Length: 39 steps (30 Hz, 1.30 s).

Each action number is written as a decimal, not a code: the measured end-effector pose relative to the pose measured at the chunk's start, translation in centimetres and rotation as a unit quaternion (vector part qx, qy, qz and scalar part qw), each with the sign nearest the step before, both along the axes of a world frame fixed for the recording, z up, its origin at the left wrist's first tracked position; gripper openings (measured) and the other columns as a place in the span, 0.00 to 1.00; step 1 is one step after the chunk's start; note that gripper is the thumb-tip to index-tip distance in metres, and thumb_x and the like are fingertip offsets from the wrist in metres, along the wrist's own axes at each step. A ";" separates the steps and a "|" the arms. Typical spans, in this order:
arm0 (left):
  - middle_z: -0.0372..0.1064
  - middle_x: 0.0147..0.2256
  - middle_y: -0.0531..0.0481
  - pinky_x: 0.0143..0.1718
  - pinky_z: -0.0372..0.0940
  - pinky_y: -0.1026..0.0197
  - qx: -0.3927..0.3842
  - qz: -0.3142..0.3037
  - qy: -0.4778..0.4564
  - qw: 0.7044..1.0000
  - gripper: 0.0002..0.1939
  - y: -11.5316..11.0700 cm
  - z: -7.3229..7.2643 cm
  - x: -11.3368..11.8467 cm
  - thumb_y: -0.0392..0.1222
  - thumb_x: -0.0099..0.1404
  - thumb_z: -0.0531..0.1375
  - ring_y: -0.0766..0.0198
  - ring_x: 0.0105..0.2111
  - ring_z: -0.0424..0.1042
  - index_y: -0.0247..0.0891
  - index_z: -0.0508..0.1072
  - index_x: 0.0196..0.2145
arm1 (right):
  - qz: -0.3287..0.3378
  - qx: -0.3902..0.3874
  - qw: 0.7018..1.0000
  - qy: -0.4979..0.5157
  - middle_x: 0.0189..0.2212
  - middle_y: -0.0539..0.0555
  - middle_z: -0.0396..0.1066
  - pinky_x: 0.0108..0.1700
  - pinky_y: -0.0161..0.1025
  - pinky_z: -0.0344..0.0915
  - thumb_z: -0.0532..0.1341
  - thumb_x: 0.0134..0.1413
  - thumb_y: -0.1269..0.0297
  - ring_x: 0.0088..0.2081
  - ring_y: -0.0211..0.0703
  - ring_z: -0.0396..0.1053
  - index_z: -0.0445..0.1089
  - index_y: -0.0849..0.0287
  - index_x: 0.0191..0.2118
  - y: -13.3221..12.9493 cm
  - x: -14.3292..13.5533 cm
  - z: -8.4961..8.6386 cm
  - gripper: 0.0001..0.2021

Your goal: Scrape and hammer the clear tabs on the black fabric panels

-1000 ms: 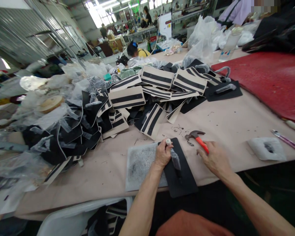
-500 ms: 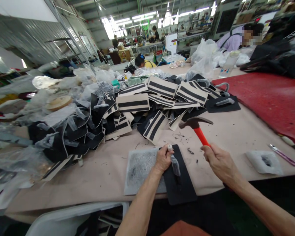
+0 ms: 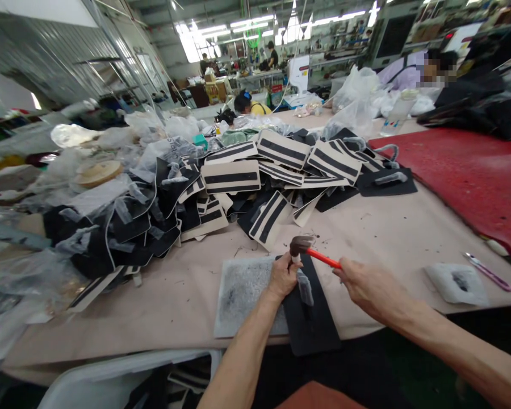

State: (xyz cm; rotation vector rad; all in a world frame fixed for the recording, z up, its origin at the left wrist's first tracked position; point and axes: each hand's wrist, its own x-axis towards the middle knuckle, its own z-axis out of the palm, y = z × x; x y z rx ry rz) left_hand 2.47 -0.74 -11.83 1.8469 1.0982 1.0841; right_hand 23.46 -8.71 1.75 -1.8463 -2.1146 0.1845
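My right hand (image 3: 360,281) is wrapped round the handle of a hammer (image 3: 323,258) with an orange shaft. The hammer's dark head is at the top of a small white-topped tool (image 3: 296,259), which my left hand (image 3: 283,276) grips upright. Under that tool lies a black panel (image 3: 313,326) with a plastic-wrapped handle, partly over a grey-white slab (image 3: 242,295). The tool's lower end is hidden by my fingers. The panel's near end sticks out past the table edge.
A heap of black and cream striped panels (image 3: 232,176) spans the table's middle, with plastic bags (image 3: 149,159) at left. A pink cutter (image 3: 489,272) and a white wrapped block (image 3: 457,283) lie at right, near a red sheet (image 3: 460,165). A white bin (image 3: 128,369) stands below. People sit beyond.
The hammer has come down and left, from raised above the table onto the top of the small tool. My right hand moved left with it; my left hand stayed in place.
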 end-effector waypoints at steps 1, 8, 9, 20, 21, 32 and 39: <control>0.76 0.34 0.48 0.36 0.66 0.62 -0.003 0.001 0.001 1.000 0.05 0.0 0.0 0.0 0.36 0.65 0.58 0.61 0.32 0.74 0.38 0.73 0.38 | 0.017 -0.019 1.000 -0.010 0.18 0.51 0.62 0.24 0.40 0.40 0.47 0.67 0.51 0.16 0.38 0.52 0.60 0.54 0.29 0.0 0.1 0.0 0.18; 0.76 0.35 0.48 0.37 0.66 0.62 -0.001 -0.002 -0.002 1.000 0.06 0.1 0.1 -0.1 0.37 0.66 0.57 0.61 0.33 0.74 0.39 0.74 0.39 | -0.036 0.079 0.994 0.061 0.18 0.50 0.62 0.24 0.38 0.46 0.43 0.69 0.52 0.18 0.38 0.56 0.59 0.55 0.30 0.0 -0.2 0.0 0.19; 0.76 0.34 0.48 0.36 0.65 0.62 -0.007 -0.002 -0.001 1.000 0.06 0.1 0.1 -0.1 0.38 0.66 0.57 0.61 0.32 0.73 0.38 0.74 0.39 | -0.010 0.048 0.998 0.029 0.18 0.50 0.62 0.24 0.38 0.43 0.45 0.68 0.51 0.17 0.38 0.55 0.60 0.55 0.30 0.0 0.0 -0.3 0.19; 0.77 0.37 0.46 0.40 0.67 0.59 -0.021 -0.007 -0.021 1.000 0.07 0.0 0.5 -0.1 0.37 0.65 0.58 0.59 0.36 0.75 0.38 0.73 0.41 | -0.145 -0.190 0.969 0.067 0.22 0.53 0.68 0.28 0.37 0.56 0.45 0.68 0.56 0.25 0.44 0.66 0.66 0.58 0.31 -0.6 5.8 -10.9 0.19; 0.77 0.38 0.46 0.40 0.68 0.59 -0.026 -0.008 -0.024 0.999 0.08 0.0 0.6 -0.1 0.37 0.65 0.59 0.59 0.37 0.75 0.38 0.73 0.42 | -0.155 -0.167 0.973 0.037 0.27 0.57 0.70 0.30 0.39 0.59 0.47 0.67 0.57 0.28 0.46 0.68 0.68 0.60 0.35 -0.8 5.6 -11.5 0.17; 0.78 0.43 0.45 0.50 0.69 0.56 -0.109 -0.085 -0.028 0.990 0.16 0.9 2.9 -0.8 0.33 0.62 0.58 0.59 0.44 0.76 0.38 0.74 0.48 | 0.093 -0.075 0.981 0.152 0.47 0.57 0.65 0.45 0.39 0.65 0.51 0.58 0.77 0.43 0.43 0.68 0.64 0.56 0.57 0.7 -6.8 -9.8 0.23; 0.78 0.36 0.48 0.40 0.70 0.59 -0.112 0.019 -0.056 0.992 0.08 0.1 1.6 0.3 0.36 0.59 0.62 0.59 0.36 0.76 0.37 0.77 0.38 | 0.033 -0.068 0.993 0.087 0.46 0.58 0.66 0.40 0.36 0.63 0.50 0.63 0.74 0.38 0.41 0.67 0.71 0.59 0.49 1.3 -7.6 -12.2 0.15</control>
